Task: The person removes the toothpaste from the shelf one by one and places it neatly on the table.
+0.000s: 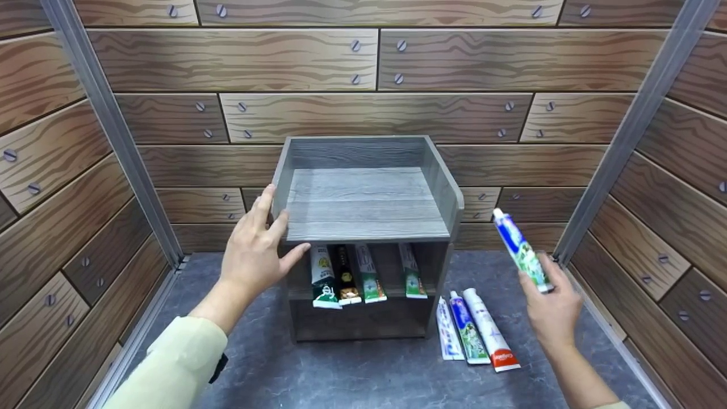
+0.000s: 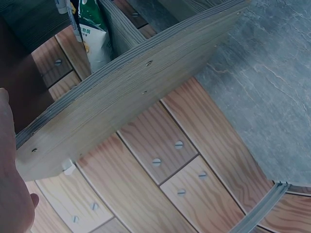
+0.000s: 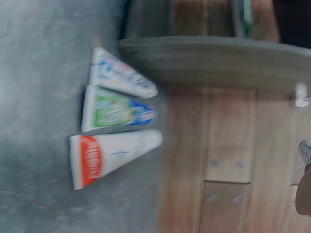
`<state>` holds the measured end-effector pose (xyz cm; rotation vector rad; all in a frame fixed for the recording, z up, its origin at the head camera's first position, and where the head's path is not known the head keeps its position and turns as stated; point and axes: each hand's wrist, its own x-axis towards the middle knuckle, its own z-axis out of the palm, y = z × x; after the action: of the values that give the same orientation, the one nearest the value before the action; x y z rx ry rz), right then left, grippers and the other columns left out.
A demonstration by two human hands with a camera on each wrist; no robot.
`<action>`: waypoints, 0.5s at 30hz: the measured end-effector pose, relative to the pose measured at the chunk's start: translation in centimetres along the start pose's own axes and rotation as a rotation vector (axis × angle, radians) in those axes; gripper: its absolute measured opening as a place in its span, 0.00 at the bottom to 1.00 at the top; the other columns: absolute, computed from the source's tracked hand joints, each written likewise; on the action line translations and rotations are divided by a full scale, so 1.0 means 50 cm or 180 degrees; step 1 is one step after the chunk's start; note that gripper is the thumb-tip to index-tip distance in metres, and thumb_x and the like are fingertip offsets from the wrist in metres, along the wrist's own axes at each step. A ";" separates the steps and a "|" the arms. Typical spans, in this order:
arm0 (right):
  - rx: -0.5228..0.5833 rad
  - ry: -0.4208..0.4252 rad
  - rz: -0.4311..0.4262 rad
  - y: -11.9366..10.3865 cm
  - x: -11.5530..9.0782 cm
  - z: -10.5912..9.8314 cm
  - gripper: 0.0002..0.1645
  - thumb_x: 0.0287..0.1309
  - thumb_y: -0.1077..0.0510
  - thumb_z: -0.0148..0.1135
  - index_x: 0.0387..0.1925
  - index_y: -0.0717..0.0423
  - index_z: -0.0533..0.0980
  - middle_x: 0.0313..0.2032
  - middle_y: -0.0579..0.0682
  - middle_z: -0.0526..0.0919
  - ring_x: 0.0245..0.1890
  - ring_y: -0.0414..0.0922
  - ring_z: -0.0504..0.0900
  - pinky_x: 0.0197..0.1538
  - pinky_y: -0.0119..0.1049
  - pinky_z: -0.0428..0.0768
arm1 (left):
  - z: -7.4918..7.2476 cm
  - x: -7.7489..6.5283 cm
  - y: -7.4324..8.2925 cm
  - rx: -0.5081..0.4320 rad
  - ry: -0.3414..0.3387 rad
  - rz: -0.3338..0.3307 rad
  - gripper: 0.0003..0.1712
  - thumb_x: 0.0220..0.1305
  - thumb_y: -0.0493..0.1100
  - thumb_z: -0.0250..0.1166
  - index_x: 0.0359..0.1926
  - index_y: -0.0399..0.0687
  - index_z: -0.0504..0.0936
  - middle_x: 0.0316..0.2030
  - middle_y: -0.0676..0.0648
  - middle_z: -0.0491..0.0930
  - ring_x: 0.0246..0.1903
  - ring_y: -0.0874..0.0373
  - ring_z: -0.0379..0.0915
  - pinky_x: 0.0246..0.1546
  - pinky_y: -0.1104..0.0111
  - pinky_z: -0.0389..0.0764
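My right hand (image 1: 555, 312) grips a blue and green toothpaste tube (image 1: 518, 244) by its lower end, cap pointing up and left, out to the right of a small grey wooden cabinet (image 1: 363, 201). The left hand (image 1: 250, 255) rests at the cabinet's left side wall with fingers extended and the thumb near the front edge. Under the top, several tubes lie on the middle shelf: a green and white one (image 1: 325, 284), a black one (image 1: 347, 278) and, past a gap, a green-ended one (image 1: 413, 275) at the right.
On the grey floor (image 1: 363, 378) beside the cabinet's right side lie a white and blue tube (image 1: 449, 335), a blue and green tube (image 1: 470, 332) and a white Colgate tube (image 1: 492, 332) with a red end. Wood-patterned walls (image 1: 363, 116) with metal corner posts (image 1: 630, 125) enclose the space.
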<state>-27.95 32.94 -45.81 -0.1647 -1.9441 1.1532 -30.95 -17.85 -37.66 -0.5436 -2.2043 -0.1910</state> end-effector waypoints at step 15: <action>-0.0490 -0.0244 0.0483 0.169 -0.067 -0.004 0.31 0.58 0.66 0.75 0.64 0.69 0.79 0.62 0.70 0.80 0.55 0.65 0.82 0.44 0.22 0.68 | 0.000 0.000 -0.001 0.0037 0.0048 0.0041 0.40 0.64 0.65 0.73 0.61 0.36 0.84 0.79 0.33 0.58 0.67 0.29 0.71 0.66 0.43 0.76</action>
<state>-28.12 36.23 -54.27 -0.3601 -2.1188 1.1202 -30.95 -17.89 -37.68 -0.5483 -2.1856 -0.1749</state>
